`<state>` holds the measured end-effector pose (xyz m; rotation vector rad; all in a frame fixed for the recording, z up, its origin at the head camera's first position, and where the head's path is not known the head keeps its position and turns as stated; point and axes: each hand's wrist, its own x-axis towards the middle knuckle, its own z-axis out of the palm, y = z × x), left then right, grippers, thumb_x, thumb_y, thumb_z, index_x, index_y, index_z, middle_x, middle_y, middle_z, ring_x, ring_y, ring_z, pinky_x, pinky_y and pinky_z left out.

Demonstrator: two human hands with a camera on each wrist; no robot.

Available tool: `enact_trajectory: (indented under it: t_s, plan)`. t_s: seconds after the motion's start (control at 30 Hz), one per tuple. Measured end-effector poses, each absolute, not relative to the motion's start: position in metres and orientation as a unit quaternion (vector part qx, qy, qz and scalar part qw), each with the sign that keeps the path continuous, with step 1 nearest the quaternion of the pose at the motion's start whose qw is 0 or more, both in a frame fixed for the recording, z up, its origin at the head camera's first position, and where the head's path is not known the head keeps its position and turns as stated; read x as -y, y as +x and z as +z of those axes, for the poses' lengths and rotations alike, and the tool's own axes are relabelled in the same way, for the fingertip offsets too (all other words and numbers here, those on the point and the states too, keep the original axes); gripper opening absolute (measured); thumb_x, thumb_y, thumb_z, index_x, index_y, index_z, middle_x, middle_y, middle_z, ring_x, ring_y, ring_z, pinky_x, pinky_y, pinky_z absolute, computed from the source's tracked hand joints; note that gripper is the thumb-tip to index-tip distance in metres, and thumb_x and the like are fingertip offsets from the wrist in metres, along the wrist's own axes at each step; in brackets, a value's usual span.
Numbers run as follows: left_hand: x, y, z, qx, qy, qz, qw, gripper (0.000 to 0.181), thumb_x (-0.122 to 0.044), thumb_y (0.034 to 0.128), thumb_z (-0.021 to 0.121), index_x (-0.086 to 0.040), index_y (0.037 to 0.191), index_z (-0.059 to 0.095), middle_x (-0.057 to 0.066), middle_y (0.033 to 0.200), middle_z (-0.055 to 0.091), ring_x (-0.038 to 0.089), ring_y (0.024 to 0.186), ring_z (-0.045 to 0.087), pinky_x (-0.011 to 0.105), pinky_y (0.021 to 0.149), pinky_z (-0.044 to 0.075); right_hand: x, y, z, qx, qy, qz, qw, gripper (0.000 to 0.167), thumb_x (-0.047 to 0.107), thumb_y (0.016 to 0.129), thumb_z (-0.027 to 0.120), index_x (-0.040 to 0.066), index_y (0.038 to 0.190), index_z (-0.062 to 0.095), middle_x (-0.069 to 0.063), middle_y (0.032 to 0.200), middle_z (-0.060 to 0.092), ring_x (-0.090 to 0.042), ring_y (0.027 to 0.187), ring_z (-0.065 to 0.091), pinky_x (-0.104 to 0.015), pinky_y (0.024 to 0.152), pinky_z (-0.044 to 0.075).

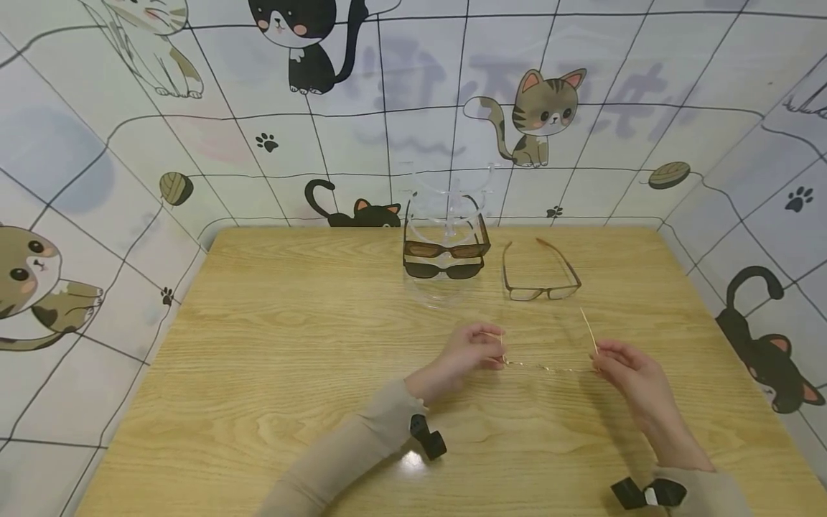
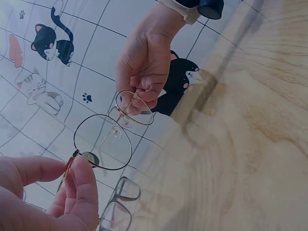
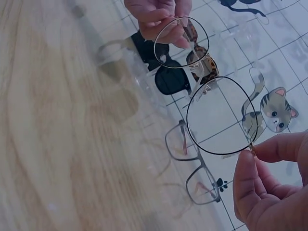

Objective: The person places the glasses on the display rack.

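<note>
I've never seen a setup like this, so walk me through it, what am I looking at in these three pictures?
There's no robot here, just a person's two bare hands. The wide picture comes from a camera worn on the head, looking forward and down. The other two come from cameras on the left and right wrists, each seeing its hand up close.

The left hand and right hand each pinch one side of some thin, round wire-rimmed glasses, above a wooden table. Behind them, rectangular glasses sit on the table beside a clear stand, which holds brown sunglasses above black sunglasses.
</note>
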<state>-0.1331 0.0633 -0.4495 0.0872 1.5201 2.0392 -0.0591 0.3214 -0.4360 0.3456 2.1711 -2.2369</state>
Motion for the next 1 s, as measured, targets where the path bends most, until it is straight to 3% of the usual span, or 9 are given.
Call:
enact_trajectory:
  t_s: [0.23, 0.57, 1.0]
  plan:
    - [-0.051, -0.139, -0.438, -0.553, 0.029, 0.782, 0.287, 0.034, 0.011, 0.0851, 0.056, 0.011, 0.119, 0.05, 0.005, 0.08, 0.058, 0.013, 0.067, 0.06, 0.03, 0.069, 0.057, -0.31, -0.065, -0.426, -0.687, 0.078, -0.723, -0.002, 0.014, 0.005, 0.091, 0.061, 0.014, 0.101, 0.06, 0.004, 0.09, 0.064, -0.004, 0.08, 0.061, -0.015, 0.071, 0.052]
    - [-0.032, -0.147, -0.421, -0.542, 0.037, 0.795, 0.272, 0.03, 0.008, 0.0874, 0.055, 0.006, 0.117, 0.052, 0.003, 0.085, 0.057, 0.013, 0.07, 0.061, 0.033, 0.073, 0.057, -0.293, -0.079, -0.409, -0.669, 0.036, -0.743, -0.009, 0.016, 0.002, 0.092, 0.058, 0.011, 0.104, 0.06, 0.004, 0.091, 0.063, -0.005, 0.083, 0.062, -0.015, 0.073, 0.052]
    - [-0.007, -0.15, -0.396, -0.537, 0.039, 0.807, 0.24, 0.032, 0.008, 0.0888, 0.054, 0.007, 0.121, 0.05, 0.003, 0.089, 0.057, 0.013, 0.075, 0.059, 0.026, 0.067, 0.056, -0.273, -0.097, -0.386, -0.645, 0.004, -0.764, 0.007, 0.017, -0.001, 0.091, 0.058, 0.012, 0.102, 0.061, 0.002, 0.09, 0.062, -0.008, 0.081, 0.061, -0.017, 0.072, 0.052]
